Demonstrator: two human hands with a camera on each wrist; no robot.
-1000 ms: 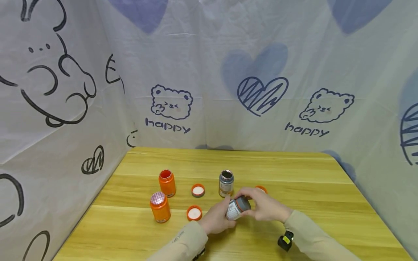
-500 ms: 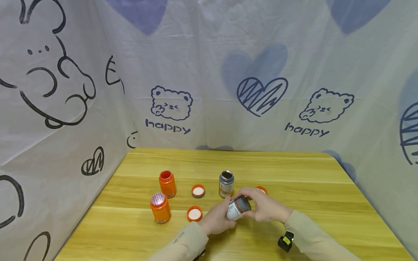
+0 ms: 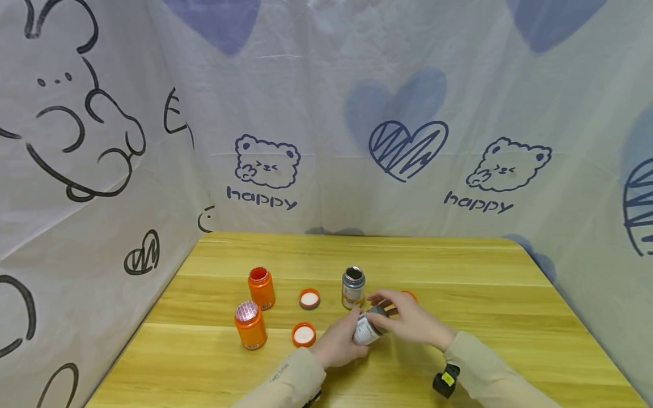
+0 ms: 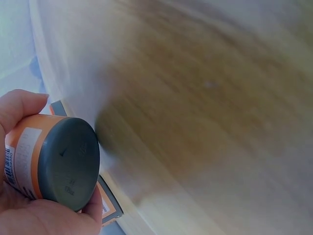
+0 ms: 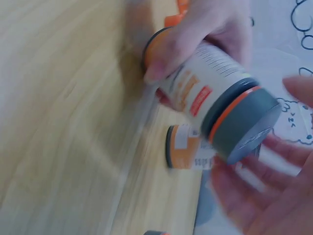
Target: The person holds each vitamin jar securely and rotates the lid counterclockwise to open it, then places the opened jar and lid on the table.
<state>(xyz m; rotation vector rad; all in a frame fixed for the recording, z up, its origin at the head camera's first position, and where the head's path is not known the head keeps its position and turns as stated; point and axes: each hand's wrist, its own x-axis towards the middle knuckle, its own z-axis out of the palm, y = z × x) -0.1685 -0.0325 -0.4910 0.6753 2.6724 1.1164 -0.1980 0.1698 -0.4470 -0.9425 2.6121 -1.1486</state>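
Tilted over the table, a grey supplement bottle (image 3: pixel 364 330) with a white label is gripped around its body by my left hand (image 3: pixel 336 343). Its dark grey base (image 4: pixel 71 164) faces the left wrist camera. The bottle's grey screw cap (image 5: pixel 247 125) is on, with an orange ring showing below it. My right hand (image 3: pixel 415 322) is at the cap, its fingers spread and loosely extended; in the right wrist view the thumb stands apart from the cap, and the blurred fingers lie beside it. Just behind, an uncapped grey bottle (image 3: pixel 353 289) stands upright.
Two orange bottles (image 3: pixel 262 289) stand at the left, the nearer one (image 3: pixel 251 327) with a foil-like patterned top. Two upturned caps (image 3: pixel 309 298) lie between them and the hands. Another orange-rimmed cap (image 3: pixel 410 296) is partly hidden behind the right hand. Printed cloth hangs behind the table.
My right hand's fingers have loosened from the cap and shifted over it. The left hand and the bottle stay nearly where they were.
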